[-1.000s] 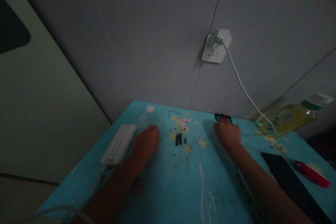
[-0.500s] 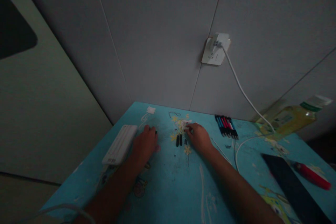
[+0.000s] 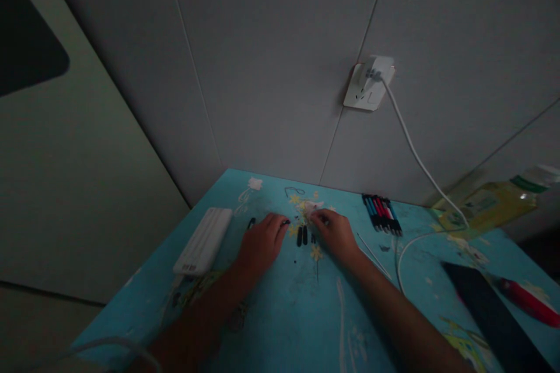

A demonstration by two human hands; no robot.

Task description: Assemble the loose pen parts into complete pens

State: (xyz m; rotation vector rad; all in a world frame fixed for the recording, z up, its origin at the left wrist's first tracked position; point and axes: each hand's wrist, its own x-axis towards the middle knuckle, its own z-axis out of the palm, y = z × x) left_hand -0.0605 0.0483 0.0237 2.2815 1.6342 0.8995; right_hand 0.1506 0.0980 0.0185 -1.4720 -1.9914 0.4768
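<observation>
My left hand (image 3: 262,240) is closed in a pinch, with a small dark piece (image 3: 286,222) showing at its fingertips. To the right, my right hand (image 3: 335,233) has thumb and finger pressed together beside a whitish patch on the table cover; what they hold, if anything, is too small to make out. Between the hands lie two short black pieces (image 3: 302,236) side by side, with tiny dark bits (image 3: 313,238) close by. Another black piece (image 3: 251,223) lies just behind my left hand.
A white power bank (image 3: 203,241) lies left. Several pens (image 3: 381,214) form a row at the back right. A yellow liquid bottle (image 3: 494,204), a white cable (image 3: 413,148) from the wall socket (image 3: 365,93), a dark strip (image 3: 490,315) and a red-handled tool (image 3: 527,300) are on the right.
My left hand has moved right, towards the black pieces, and a small dark piece now shows at its fingertips. My right hand stays in nearly the same place. The view has shifted slightly.
</observation>
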